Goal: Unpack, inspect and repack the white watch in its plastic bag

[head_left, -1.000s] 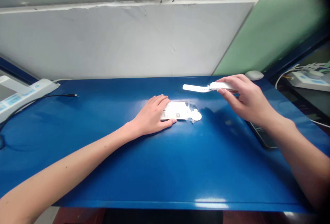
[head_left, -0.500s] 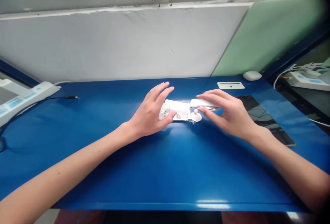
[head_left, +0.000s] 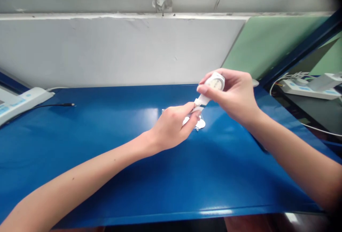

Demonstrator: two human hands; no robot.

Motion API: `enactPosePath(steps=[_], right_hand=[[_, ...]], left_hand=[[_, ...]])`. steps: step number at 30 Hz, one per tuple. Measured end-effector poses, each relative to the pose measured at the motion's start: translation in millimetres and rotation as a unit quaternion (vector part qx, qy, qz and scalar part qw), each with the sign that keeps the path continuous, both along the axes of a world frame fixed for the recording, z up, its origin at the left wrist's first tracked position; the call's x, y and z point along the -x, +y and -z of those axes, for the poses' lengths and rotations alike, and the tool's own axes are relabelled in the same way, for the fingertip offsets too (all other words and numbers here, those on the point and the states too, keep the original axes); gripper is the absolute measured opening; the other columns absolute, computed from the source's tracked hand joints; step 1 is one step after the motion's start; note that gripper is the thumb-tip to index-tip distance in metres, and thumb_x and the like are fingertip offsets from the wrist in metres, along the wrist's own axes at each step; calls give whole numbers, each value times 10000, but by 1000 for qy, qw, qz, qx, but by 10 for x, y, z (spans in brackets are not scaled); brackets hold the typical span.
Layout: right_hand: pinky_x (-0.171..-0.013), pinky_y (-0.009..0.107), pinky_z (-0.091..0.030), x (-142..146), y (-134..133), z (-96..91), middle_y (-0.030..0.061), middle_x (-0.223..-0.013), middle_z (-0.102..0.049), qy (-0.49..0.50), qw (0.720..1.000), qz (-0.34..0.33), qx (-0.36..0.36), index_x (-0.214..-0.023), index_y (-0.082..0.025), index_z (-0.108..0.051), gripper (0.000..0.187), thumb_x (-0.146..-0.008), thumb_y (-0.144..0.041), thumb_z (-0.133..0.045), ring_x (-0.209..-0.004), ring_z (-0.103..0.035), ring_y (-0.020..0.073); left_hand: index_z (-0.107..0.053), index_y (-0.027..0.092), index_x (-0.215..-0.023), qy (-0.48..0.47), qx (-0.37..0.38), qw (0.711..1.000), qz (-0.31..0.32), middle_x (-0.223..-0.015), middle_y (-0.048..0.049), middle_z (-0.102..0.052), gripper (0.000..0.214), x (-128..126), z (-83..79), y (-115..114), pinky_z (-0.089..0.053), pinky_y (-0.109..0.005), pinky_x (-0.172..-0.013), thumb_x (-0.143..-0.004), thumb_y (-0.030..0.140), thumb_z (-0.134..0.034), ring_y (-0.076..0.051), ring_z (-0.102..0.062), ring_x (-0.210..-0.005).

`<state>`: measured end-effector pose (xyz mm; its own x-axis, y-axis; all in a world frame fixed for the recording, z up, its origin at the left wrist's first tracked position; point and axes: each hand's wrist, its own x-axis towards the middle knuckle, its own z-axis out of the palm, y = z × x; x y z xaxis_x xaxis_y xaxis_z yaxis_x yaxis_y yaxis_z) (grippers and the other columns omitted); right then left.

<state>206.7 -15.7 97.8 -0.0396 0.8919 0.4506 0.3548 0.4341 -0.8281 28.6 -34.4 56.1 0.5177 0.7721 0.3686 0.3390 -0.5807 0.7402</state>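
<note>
My right hand (head_left: pixel 237 98) is closed around a white handheld piece with a round, dial-like face (head_left: pixel 216 82), lifted above the table and tilted. Its narrow end points down and to the left, toward my left hand (head_left: pixel 172 127). The thumb and fingers of the left hand are pinched on that narrow end. Below the left fingertips, a small white and clear item (head_left: pixel 201 124) lies on the table, mostly hidden by the hand. The exact kind of the white piece cannot be made out.
The blue table (head_left: pixel 149 185) runs back to a pale wall board (head_left: pixel 120 50). On the left lie a white power strip (head_left: pixel 26 100) and a black cable (head_left: pixel 61 105). Another power strip (head_left: pixel 307 89) with cables is at the right. My right arm covers most of a dark flat tablet.
My right hand has raised the white piece up and tilted it. My left hand has moved right and closed from spread fingers to a pinch on its end. The view has shifted slightly.
</note>
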Motion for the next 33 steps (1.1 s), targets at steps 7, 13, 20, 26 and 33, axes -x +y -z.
enactPosePath(steps=[7, 13, 20, 26, 33], right_hand=[[-639, 318, -564, 275, 305, 76, -12, -701, -610, 215, 931, -206, 212, -834, -260, -690, 342, -875, -583, -585, -627, -625, 143], [-975, 338, -525, 266, 343, 164, 43, -1196, -699, 274, 869, -294, 288, -1102, -239, -691, 239, -900, -348, -624, -1101, -648, 184], [-926, 318, -555, 260, 421, 290, 71, -1062, -752, 351, 825, -288, 335, -1068, -174, -690, 219, -898, -287, -610, -968, -704, 177], [-963, 366, -536, 263, 425, 273, 86, -1075, -755, 323, 836, -282, 342, -1075, -172, -691, 247, -908, -326, -595, -945, -713, 198], [-974, 371, -533, 213, 444, 237, 87, -1131, -743, 311, 852, -282, 314, -1073, -163, -686, 269, -910, -352, -587, -991, -707, 208]], left_hand=[[-594, 150, -1009, -224, 345, 911, 35, -777, -37, -693, 227, -49, -61, -35, -557, -278, -583, -1011, 327, -453, -164, -703, -605], [-605, 128, -965, -266, 410, 872, 20, -739, -43, -693, 236, -84, -69, 41, -579, -284, -585, -1027, 263, -422, -152, -694, -585], [-620, 85, -960, -269, 527, 803, 69, -805, -111, -709, 309, -81, -6, 144, -591, -352, -668, -1029, 292, -401, -190, -713, -652], [-620, 91, -1005, -310, 560, 756, 136, -825, -124, -710, 319, -86, 32, 144, -577, -401, -747, -995, 383, -492, -237, -728, -745], [-624, 74, -1008, -305, 565, 753, 142, -858, -139, -699, 288, -80, 68, 145, -574, -403, -766, -995, 321, -476, -242, -727, -773]])
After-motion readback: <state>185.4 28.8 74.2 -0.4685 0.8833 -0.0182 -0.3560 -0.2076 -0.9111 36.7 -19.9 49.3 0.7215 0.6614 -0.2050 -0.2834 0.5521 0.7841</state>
